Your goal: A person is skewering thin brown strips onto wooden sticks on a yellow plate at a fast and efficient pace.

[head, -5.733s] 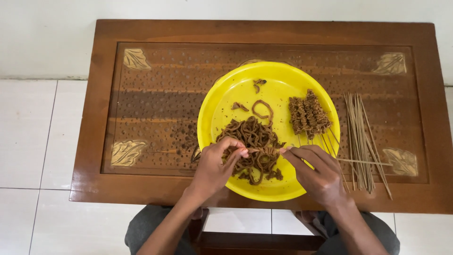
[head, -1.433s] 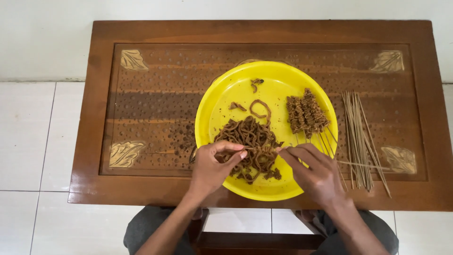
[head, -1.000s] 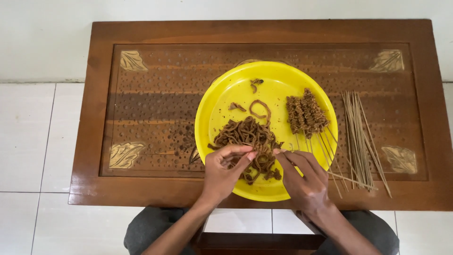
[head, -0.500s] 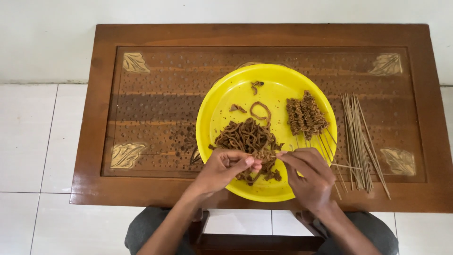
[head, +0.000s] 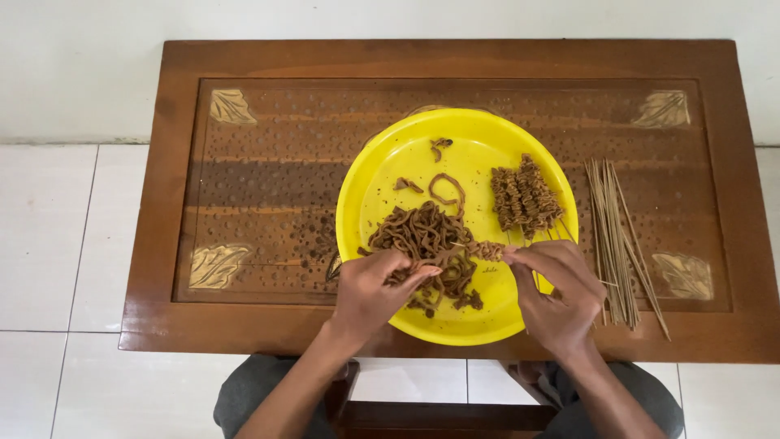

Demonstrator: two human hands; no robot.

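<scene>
A round yellow plate sits on a brown wooden table. A heap of brown noodle-like strips lies at its near middle. My left hand pinches strips at the heap's near edge. My right hand holds a thin wooden skewer with brown strips folded onto its tip, pointing left toward the heap. Several filled skewers lie on the plate's right side.
A bundle of bare wooden skewers lies on the table right of the plate. A few loose strips rest at the plate's far side. White floor tiles surround the table, with a white wall beyond its far edge.
My right hand has drawn the skewer slightly right and more folded strip now sits on its tip. My left hand has shifted a little along the heap's near edge.
</scene>
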